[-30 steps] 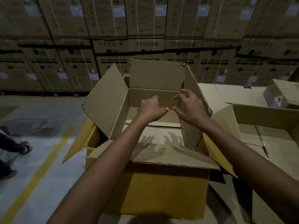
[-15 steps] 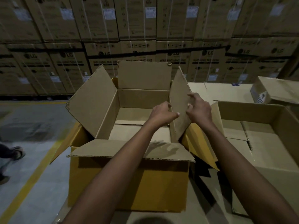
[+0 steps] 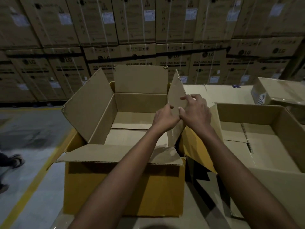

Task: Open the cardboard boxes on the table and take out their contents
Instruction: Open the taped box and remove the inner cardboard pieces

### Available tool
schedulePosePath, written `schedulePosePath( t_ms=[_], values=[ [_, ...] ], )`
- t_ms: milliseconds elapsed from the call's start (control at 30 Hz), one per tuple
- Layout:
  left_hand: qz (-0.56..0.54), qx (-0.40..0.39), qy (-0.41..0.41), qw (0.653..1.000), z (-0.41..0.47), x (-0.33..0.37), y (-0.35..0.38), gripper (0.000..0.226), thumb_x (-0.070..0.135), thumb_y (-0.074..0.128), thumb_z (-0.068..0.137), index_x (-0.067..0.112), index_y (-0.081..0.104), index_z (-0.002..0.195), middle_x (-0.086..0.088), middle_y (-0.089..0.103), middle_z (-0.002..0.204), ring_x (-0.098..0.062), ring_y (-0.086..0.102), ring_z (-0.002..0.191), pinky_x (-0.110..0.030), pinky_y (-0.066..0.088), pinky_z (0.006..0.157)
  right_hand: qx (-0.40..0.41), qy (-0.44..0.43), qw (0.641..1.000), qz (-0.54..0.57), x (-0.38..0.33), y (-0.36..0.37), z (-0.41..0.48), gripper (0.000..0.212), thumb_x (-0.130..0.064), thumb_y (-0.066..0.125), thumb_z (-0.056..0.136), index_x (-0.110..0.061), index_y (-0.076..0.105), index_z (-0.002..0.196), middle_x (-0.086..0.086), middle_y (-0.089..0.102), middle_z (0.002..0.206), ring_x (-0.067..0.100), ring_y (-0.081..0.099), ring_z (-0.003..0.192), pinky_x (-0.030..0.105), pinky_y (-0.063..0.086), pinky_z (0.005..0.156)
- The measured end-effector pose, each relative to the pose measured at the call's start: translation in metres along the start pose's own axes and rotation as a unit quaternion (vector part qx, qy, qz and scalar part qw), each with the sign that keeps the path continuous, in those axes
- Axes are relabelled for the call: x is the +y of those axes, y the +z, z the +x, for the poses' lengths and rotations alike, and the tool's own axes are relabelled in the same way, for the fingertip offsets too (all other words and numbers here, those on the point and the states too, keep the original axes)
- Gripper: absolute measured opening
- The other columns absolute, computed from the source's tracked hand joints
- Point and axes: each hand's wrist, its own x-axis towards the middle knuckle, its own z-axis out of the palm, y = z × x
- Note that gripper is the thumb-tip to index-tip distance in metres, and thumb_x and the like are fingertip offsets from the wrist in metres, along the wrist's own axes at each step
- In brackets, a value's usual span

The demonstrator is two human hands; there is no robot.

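Note:
An open yellow-brown cardboard box (image 3: 122,187) stands in front of me with its flaps up. Inside I see only flat cardboard sheets on the bottom (image 3: 132,121). The box's right flap (image 3: 175,95) stands nearly upright. My left hand (image 3: 165,119) grips this flap from the inner side, and my right hand (image 3: 195,111) holds it from the outer side, fingers over its edge. A second open box (image 3: 257,113) sits right beside it and also shows only its bottom flaps.
A closed smaller box (image 3: 279,91) with a white label lies at the back right. Stacked washing-machine cartons (image 3: 148,38) form a wall behind. On the left is grey floor with a yellow line (image 3: 33,184), and a person's feet (image 3: 14,161) stand there.
Both hands moved from the middle of the box to its right flap and took hold of it. The flap now stands more upright. My view shifted slightly left.

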Motion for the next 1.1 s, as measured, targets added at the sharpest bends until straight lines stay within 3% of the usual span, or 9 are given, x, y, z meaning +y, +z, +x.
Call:
schedulePosePath(
  t_ms=[200, 400, 633, 767, 833, 900, 1000, 1100],
  values=[
    [-0.010, 0.059, 0.042, 0.997, 0.000, 0.005, 0.004, 0.055, 0.040, 0.062, 0.097, 0.020, 0.047, 0.146, -0.007, 0.055, 0.145, -0.028, 0.049, 0.136, -0.048, 0.046, 0.107, 0.060, -0.036, 0.996, 0.056, 0.010, -0.011, -0.006, 0.040, -0.042, 0.066, 0.096, -0.029, 0.063, 0.134, 0.004, 0.054, 0.145, 0.025, 0.048, 0.134, 0.047, 0.049, 0.099],
    [0.041, 0.112, 0.173, 0.978, -0.021, 0.025, 0.028, 0.054, 0.045, 0.050, 0.103, 0.017, 0.043, 0.149, -0.008, 0.052, 0.145, -0.025, 0.043, 0.136, -0.042, 0.041, 0.107, 0.113, -0.025, 0.988, 0.103, 0.051, -0.026, -0.011, 0.033, -0.042, 0.064, 0.098, -0.030, 0.066, 0.128, 0.000, 0.061, 0.136, 0.022, 0.054, 0.127, 0.034, 0.043, 0.090],
    [0.026, 0.124, 0.332, 0.935, -0.049, 0.058, 0.099, 0.044, 0.032, 0.057, 0.100, 0.013, 0.053, 0.140, -0.008, 0.056, 0.139, -0.024, 0.043, 0.137, -0.044, 0.036, 0.117, 0.183, 0.069, 0.969, 0.153, 0.126, -0.063, -0.044, 0.030, -0.037, 0.069, 0.096, -0.030, 0.068, 0.125, -0.002, 0.065, 0.129, 0.018, 0.058, 0.120, 0.032, 0.045, 0.092],
    [-0.016, 0.032, 0.285, 0.958, -0.064, 0.073, 0.154, 0.053, 0.039, 0.059, 0.098, 0.019, 0.048, 0.146, -0.005, 0.052, 0.141, -0.021, 0.041, 0.135, -0.041, 0.038, 0.113, 0.200, 0.173, 0.951, 0.160, 0.186, -0.079, -0.074, 0.028, -0.036, 0.070, 0.095, -0.031, 0.070, 0.122, 0.000, 0.065, 0.129, 0.022, 0.059, 0.119, 0.042, 0.050, 0.099],
    [-0.008, -0.049, 0.234, 0.971, -0.069, 0.074, 0.183, 0.065, 0.049, 0.062, 0.094, 0.027, 0.040, 0.151, -0.007, 0.043, 0.148, -0.024, 0.034, 0.142, -0.041, 0.035, 0.115, 0.194, 0.223, 0.944, 0.148, 0.221, -0.084, -0.089, 0.028, -0.036, 0.072, 0.094, -0.030, 0.071, 0.121, 0.003, 0.066, 0.131, 0.027, 0.058, 0.122, 0.050, 0.051, 0.101],
    [0.026, -0.125, 0.192, 0.973, -0.073, 0.071, 0.211, 0.075, 0.057, 0.066, 0.088, 0.039, 0.033, 0.152, -0.012, 0.027, 0.159, -0.030, 0.023, 0.150, -0.045, 0.031, 0.118, 0.168, 0.256, 0.942, 0.136, 0.254, -0.093, -0.104, 0.031, -0.037, 0.075, 0.091, -0.030, 0.071, 0.121, 0.006, 0.065, 0.134, 0.030, 0.056, 0.127, 0.049, 0.049, 0.103],
    [0.103, -0.216, 0.135, 0.961, -0.073, 0.062, 0.245, 0.089, 0.067, 0.075, 0.076, 0.052, 0.028, 0.151, -0.018, 0.002, 0.166, -0.037, 0.004, 0.155, -0.052, 0.023, 0.123, 0.079, 0.274, 0.955, 0.084, 0.296, -0.110, -0.122, 0.051, -0.036, 0.087, 0.080, -0.034, 0.068, 0.127, 0.008, 0.057, 0.145, 0.032, 0.043, 0.138, 0.048, 0.040, 0.109],
    [0.132, -0.249, 0.075, 0.957, -0.070, 0.055, 0.268, 0.102, 0.065, 0.086, 0.065, 0.055, 0.029, 0.149, -0.020, -0.013, 0.166, -0.041, -0.010, 0.155, -0.056, 0.016, 0.125, -0.045, 0.317, 0.947, -0.028, 0.332, -0.128, -0.135, 0.082, -0.038, 0.097, 0.064, -0.046, 0.060, 0.136, 0.009, 0.030, 0.164, 0.034, 0.020, 0.151, 0.059, 0.025, 0.118]
  ],
)
